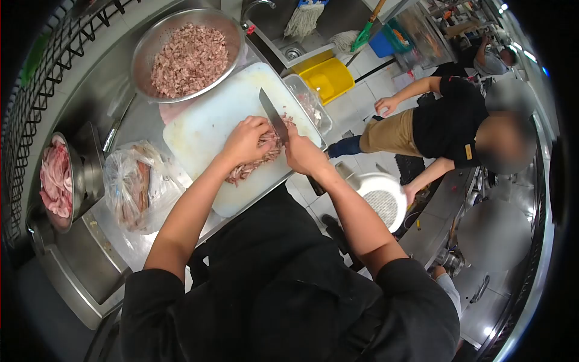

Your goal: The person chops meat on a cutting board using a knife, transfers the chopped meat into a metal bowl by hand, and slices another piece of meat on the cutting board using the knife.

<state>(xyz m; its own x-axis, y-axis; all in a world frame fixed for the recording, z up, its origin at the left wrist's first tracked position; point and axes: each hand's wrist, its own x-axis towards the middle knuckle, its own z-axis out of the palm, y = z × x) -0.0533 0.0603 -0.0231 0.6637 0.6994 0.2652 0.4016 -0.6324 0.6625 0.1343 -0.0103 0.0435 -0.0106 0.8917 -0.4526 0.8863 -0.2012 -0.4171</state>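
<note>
My right hand (pixel 303 152) is closed around the handle of a kitchen knife (pixel 274 116), whose broad blade slants up and left across the meat. With curled fingers, my left hand (pixel 247 142) presses on a row of thin meat strips (pixel 244 173) just left of the blade. The strips lie on a white cutting board (pixel 202 136), and small cut pieces sit near the knife. Above the board, a large metal bowl (pixel 140 67) holds a heap of chopped meat (pixel 192 60). A clear plastic bag (pixel 129 202) with meat inside rests left of my left forearm.
A metal bowl of raw meat (pixel 56 175) stands at the far left. Beyond the board are a clear plastic container (pixel 310 105) and a yellow bucket (pixel 329 80). To the right, a person (pixel 449 120) stands holding a white perforated basket (pixel 382 202).
</note>
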